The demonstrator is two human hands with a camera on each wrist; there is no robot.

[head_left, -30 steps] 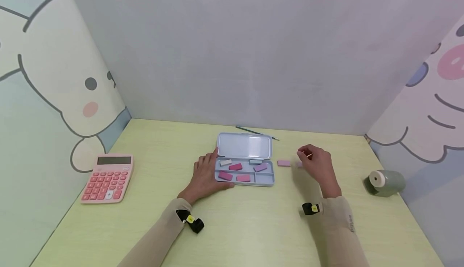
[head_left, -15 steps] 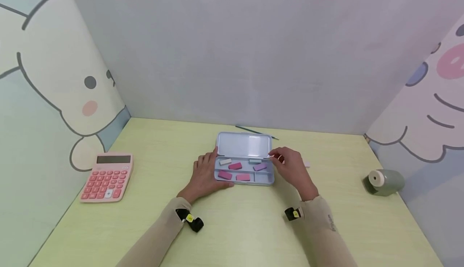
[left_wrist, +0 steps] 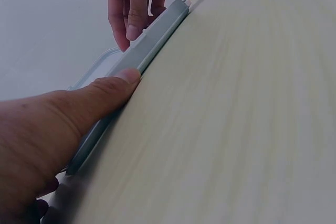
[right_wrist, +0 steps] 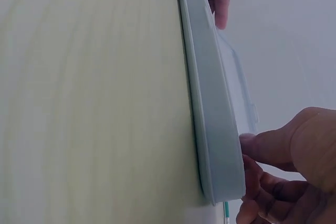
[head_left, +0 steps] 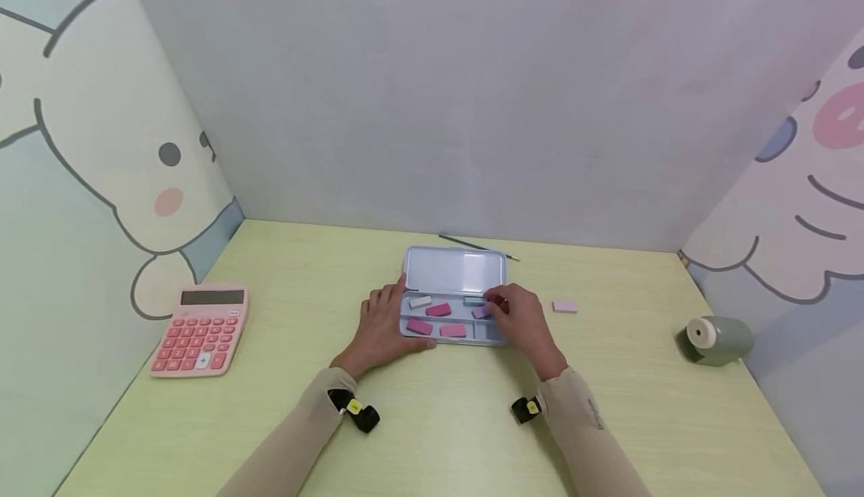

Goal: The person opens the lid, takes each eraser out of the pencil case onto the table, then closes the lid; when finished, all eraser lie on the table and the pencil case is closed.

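An open pale blue pencil case lies mid-table, lid tipped back. Its tray holds several erasers, among them a white one, a pink one and a purple one. My left hand rests against the case's left end, its thumb pressed along the front wall. My right hand hovers over the tray's right end, fingers curled and pinching a small pink eraser. A pale pink eraser lies on the table to the right.
A pink calculator sits at the left by the wall. A green pencil sharpener stands at the far right. A thin pencil lies behind the case. Panels close off the table on three sides.
My right hand took the nearer pink eraser off the table and moved left with it over the tray's right end. The left hand has stayed put.
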